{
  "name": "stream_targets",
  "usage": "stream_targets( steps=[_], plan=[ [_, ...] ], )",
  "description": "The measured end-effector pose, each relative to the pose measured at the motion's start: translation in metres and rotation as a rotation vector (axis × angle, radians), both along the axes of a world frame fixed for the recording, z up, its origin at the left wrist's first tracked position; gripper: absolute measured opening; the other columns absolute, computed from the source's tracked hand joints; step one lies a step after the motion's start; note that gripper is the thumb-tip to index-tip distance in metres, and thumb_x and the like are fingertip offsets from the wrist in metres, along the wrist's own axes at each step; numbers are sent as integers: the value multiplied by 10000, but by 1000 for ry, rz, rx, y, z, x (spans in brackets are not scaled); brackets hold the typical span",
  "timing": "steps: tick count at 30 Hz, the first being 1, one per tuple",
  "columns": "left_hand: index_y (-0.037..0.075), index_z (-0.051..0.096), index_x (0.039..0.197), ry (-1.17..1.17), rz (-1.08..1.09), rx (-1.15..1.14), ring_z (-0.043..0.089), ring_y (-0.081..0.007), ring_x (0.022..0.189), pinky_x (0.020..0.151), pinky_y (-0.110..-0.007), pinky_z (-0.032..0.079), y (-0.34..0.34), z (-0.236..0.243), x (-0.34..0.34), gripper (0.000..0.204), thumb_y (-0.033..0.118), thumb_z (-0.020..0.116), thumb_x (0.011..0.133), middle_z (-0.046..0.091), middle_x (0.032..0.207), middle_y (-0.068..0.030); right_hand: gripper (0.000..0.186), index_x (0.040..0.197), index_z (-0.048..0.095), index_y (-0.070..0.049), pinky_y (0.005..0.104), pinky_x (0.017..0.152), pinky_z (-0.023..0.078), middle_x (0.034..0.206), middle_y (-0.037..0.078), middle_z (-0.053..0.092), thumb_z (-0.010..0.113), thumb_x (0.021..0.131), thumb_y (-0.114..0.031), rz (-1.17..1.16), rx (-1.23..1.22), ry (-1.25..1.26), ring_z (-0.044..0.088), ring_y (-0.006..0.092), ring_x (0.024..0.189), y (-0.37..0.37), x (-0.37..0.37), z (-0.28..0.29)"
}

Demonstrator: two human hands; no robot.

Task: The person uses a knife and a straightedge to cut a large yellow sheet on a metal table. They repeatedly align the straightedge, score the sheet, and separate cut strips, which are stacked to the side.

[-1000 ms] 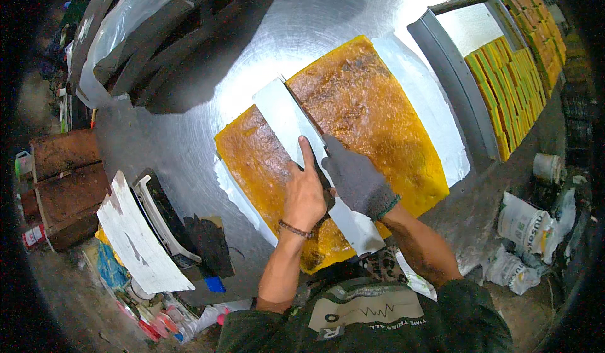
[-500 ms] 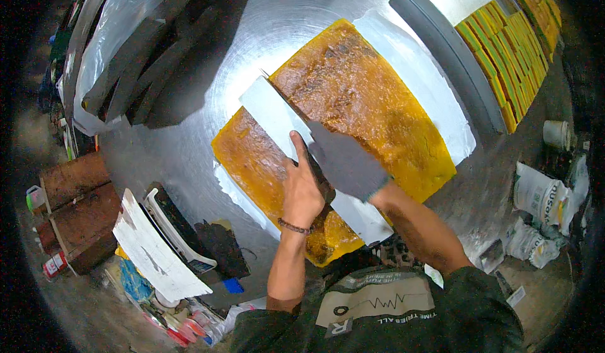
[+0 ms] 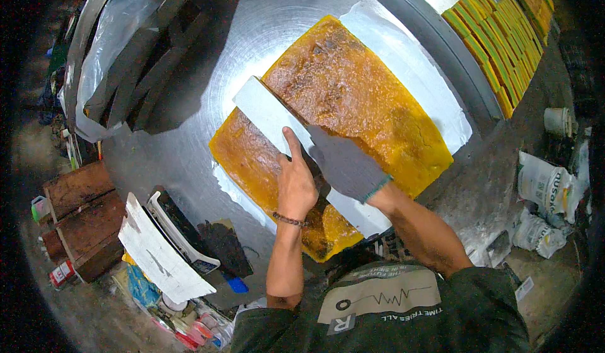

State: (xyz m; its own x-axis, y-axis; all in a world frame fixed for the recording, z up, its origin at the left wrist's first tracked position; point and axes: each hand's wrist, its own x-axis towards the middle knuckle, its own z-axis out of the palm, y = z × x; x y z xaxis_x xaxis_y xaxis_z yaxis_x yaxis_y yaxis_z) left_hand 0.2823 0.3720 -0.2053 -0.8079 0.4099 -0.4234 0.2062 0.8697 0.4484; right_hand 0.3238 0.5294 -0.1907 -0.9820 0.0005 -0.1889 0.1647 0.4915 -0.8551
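Note:
A large yellow-brown, mottled sheet (image 3: 353,94) lies tilted on white backing (image 3: 450,123). Across it runs a long pale straight strip (image 3: 255,105). My left hand (image 3: 297,186), bare, grips the strip, index finger stretched along it, the other fingers curled at its side. My right hand (image 3: 346,161), in a dark grey glove, is closed beside my left at the strip's right edge; what it holds is hidden.
A metal table (image 3: 164,157); dark curved pieces with plastic (image 3: 107,44) at upper left; a grey frame (image 3: 435,44) and stacked green-yellow slices (image 3: 498,44) at upper right; a white board (image 3: 157,252) and wooden boxes (image 3: 82,195) at lower left; sacks (image 3: 545,183) at right.
The whole scene has shifted and turned slightly in the picture as the view moved. Both my hands stay at about the same place on the strip and sheet.

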Motion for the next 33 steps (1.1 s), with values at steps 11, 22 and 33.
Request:
stream_targets(
  steps=[11, 22, 33],
  plan=[
    [102, -87, 1631, -18, 18, -46, 590, -619, 1042, 906, -541, 537, -2, -12, -2, 1218, 35, 781, 780, 419, 1290, -520, 358, 1310, 497, 2, 591, 755, 496, 942, 314, 667, 540, 1003, -176, -62, -47, 52, 646, 506, 869, 4, 24, -2],
    [101, -92, 1631, 82, -26, 16, 596, -600, 1057, 879, -542, 541, -5, -17, -3, 1300, 67, 843, 728, 507, 1194, -465, 299, 1242, 493, 0, 585, 731, 493, 898, 309, 667, 533, 1004, -176, -73, -59, -9, 639, 518, 857, 7, 42, -1],
    [47, -54, 1624, 62, -33, -30, 630, -580, 1007, 922, -523, 526, -4, -15, -7, 1376, 181, 931, 673, 588, 1141, -441, 376, 1344, 476, -9, 594, 765, 497, 937, 308, 677, 538, 1012, -176, -70, -52, -10, 657, 502, 905, 9, 76, -8]
  ],
)
